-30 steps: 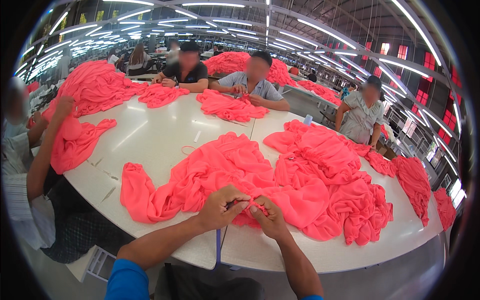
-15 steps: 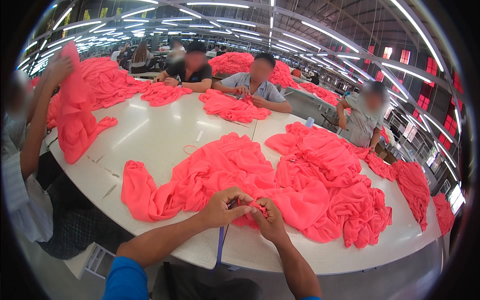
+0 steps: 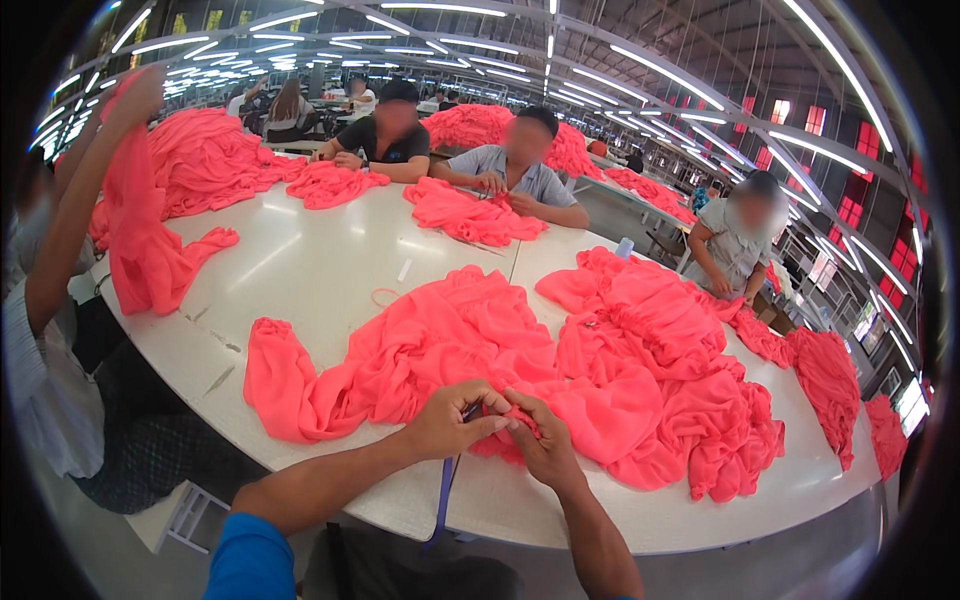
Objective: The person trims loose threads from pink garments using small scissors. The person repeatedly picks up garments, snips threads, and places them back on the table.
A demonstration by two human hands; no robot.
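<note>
My left hand (image 3: pixel 458 418) is closed in a pinch at the gathered edge of a pink garment (image 3: pixel 610 420), with a small dark sliver between its fingers that I cannot make out. My right hand (image 3: pixel 536 436) pinches the same bunched edge, its thumb and fingertips touching or very near my left thumb. The thin, crumpled cloth spreads in a large heap across the pale table (image 3: pixel 280 260) in front of me, extending past both hands. A purple strap (image 3: pixel 442 500) hangs at the table's near edge, just below my left hand.
At my left, a co-worker (image 3: pixel 50 330) holds pink cloth (image 3: pixel 140 260) up. Across the table, two co-workers (image 3: pixel 385 140) (image 3: pixel 515 160) handle smaller bundles; another (image 3: pixel 735 240) stands at the right. A translucent cup (image 3: pixel 625 247) sits behind my heap. More pink piles (image 3: pixel 820 390) lie along the right.
The co-worker at my left has raised the pink cloth higher. The one at the right leans with arms lowered to the fabric. My hands stay pinched at the same spot, shifted only slightly.
</note>
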